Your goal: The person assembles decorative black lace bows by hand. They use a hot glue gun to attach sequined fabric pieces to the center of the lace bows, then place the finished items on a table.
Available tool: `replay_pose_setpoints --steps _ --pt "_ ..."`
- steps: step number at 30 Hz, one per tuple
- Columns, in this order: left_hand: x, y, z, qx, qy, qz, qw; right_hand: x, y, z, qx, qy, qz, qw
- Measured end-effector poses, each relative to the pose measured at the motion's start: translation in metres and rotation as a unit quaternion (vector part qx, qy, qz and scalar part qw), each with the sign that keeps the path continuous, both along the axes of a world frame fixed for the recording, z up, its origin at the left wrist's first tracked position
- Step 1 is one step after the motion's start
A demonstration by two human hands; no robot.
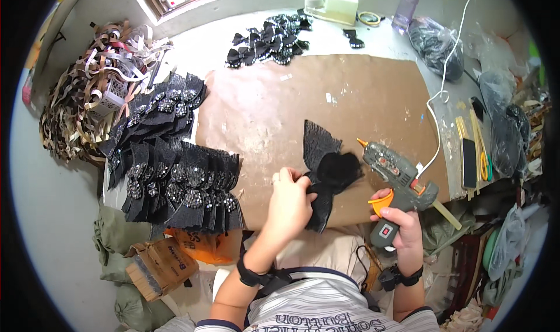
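Note:
My right hand (402,227) is wrapped round the handle of a dark grey hot glue gun (389,163), fingers at its orange trigger. The gun's orange nozzle points up and left, and a pale glue stick (448,215) pokes out of its back. Left of the gun, my left hand (291,201) pinches the edge of a black fabric bow (322,142). A fluffy black tuft (339,171) covers the bow's middle and right side. The nozzle is apart from the bow.
Rows of black bows with sparkling beads (186,186) lie at the left, before a heap of ribbon strips (105,81). Small beaded bows (268,40) are piled at the back. A white cord (446,69) trails from the gun. Scissors (484,163) lie at the right beside sticks.

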State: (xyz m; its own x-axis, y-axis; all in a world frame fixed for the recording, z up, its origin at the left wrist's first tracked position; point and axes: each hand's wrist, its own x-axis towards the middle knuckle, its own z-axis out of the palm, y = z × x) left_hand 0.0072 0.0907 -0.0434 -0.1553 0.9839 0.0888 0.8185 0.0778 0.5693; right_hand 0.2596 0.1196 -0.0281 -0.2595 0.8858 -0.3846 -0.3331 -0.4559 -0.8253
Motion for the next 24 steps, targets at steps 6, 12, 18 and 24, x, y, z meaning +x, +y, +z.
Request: replay_pose_setpoints --steps 6,12,18,24 --pt "-0.028 0.053 -0.003 0.025 -0.037 0.059 0.997 0.025 -0.003 0.005 0.014 -0.024 -0.046 0.999" --pt "-0.049 0.077 0.078 0.18 0.045 0.055 0.981 0.052 -0.001 0.007 0.03 -0.023 -0.106 0.994" --pt "-0.014 0.023 0.047 -0.03 -0.138 -0.141 0.98 0.071 -0.005 0.023 0.106 -0.054 -0.089 0.989" --pt "0.003 0.017 0.018 -0.027 -0.046 -0.076 0.996 0.083 -0.013 0.03 0.128 -0.061 -0.077 0.987"
